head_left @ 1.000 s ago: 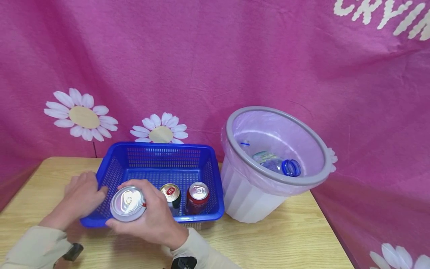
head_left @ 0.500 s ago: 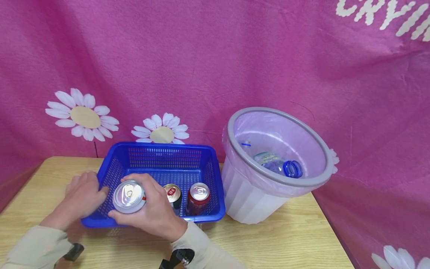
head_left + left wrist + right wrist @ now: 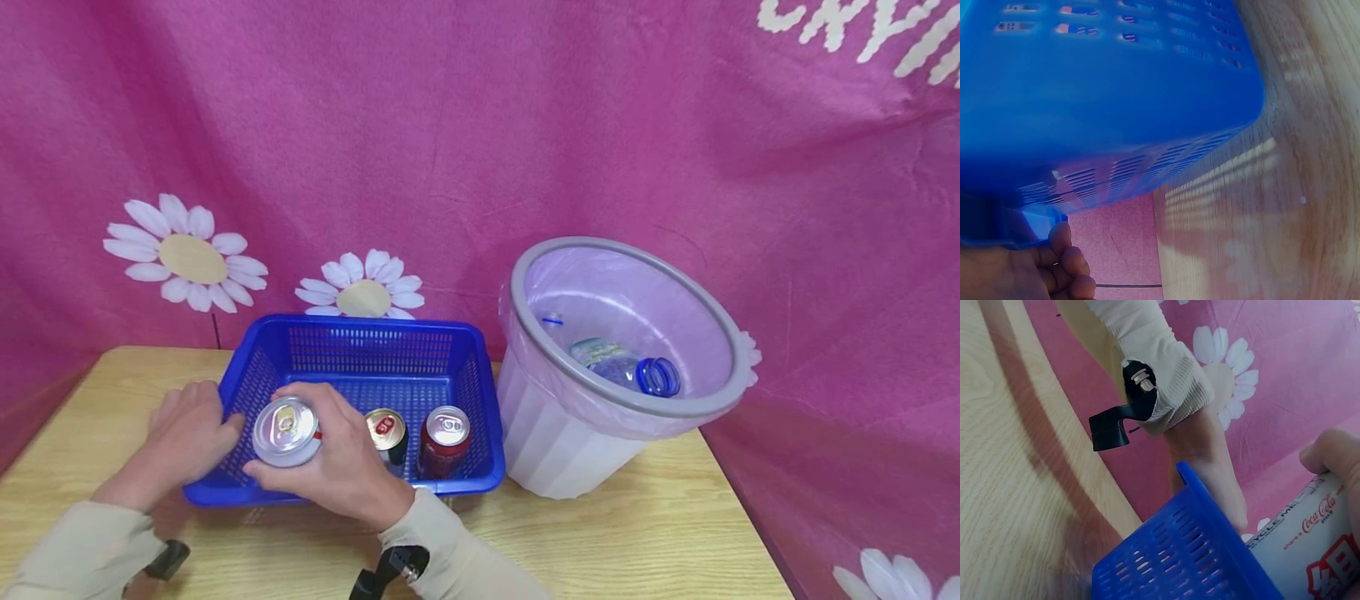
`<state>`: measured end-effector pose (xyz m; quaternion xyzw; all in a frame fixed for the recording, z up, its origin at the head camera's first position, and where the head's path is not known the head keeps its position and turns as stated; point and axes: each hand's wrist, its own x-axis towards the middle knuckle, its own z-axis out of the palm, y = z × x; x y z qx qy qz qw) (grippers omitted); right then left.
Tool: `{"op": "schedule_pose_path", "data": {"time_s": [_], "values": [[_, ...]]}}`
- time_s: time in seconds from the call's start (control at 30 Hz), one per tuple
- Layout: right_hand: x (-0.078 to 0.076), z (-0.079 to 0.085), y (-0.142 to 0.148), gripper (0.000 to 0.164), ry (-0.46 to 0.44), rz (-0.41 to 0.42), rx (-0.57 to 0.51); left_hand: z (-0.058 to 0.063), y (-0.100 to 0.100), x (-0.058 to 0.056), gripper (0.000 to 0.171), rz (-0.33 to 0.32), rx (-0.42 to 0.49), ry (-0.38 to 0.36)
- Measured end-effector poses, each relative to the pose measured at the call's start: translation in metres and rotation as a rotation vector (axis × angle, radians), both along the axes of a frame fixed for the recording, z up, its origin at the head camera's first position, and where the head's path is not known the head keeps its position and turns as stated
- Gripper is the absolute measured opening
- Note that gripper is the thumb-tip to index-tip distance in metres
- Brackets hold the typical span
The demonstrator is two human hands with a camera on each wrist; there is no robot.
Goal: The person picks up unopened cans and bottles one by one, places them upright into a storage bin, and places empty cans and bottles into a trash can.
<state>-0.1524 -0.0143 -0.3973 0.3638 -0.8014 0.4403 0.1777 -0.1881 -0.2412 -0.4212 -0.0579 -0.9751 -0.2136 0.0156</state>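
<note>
In the head view my right hand (image 3: 337,458) grips a white drinks can (image 3: 285,431) over the left part of the blue plastic basket (image 3: 360,327), silver lid facing up. The right wrist view shows red lettering and a Coca-Cola mark on that can (image 3: 1297,556), beside the basket's wall (image 3: 1166,556). My left hand (image 3: 183,433) holds the basket's left rim; its curled fingers (image 3: 1072,259) show at the rim in the left wrist view. Inside the basket, a dark can with a gold lid (image 3: 386,433) and a red can (image 3: 446,442) stand upright on the right.
Right of the basket stands a white bin with a grey rim (image 3: 738,358) and a thin plastic liner. Clear plastic bottles (image 3: 615,367) lie inside it, one with a blue neck. Both basket and bin rest on a wooden table (image 3: 600,542), with a pink flowered cloth (image 3: 465,150) behind.
My right hand has shifted slightly away from me with the white can. The left hand stays at the basket's rim. The basket and the bin stay in place.
</note>
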Motion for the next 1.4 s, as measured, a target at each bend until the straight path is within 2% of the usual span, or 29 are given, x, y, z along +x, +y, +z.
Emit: {"op": "schedule_pose_path", "data": {"time_s": [0.17, 0.47, 0.77, 1.03, 1.4], "values": [[-0.0003, -0.0013, -0.0007, 0.074, -0.058, 0.013, 0.012, 0.0004, -0.0004, -0.0004, 0.040, -0.006, -0.002, 0.006], [-0.0023, -0.0059, -0.0010, 0.075, -0.014, -0.018, 0.082, 0.0018, -0.0010, -0.0005, 0.041, -0.003, -0.010, 0.006], [-0.0034, -0.0059, -0.0010, 0.075, -0.014, -0.046, 0.165, 0.0018, -0.0013, -0.0008, 0.041, -0.006, 0.001, 0.004], [-0.0024, -0.0044, 0.0021, 0.076, -0.126, -0.092, 0.252, 0.0027, -0.0013, -0.0007, 0.043, -0.011, -0.011, -0.008], [-0.0023, -0.0044, -0.0007, 0.072, -0.184, -0.157, 0.391, -0.0010, -0.0004, 0.0002, 0.044, -0.010, -0.009, -0.017]]}}
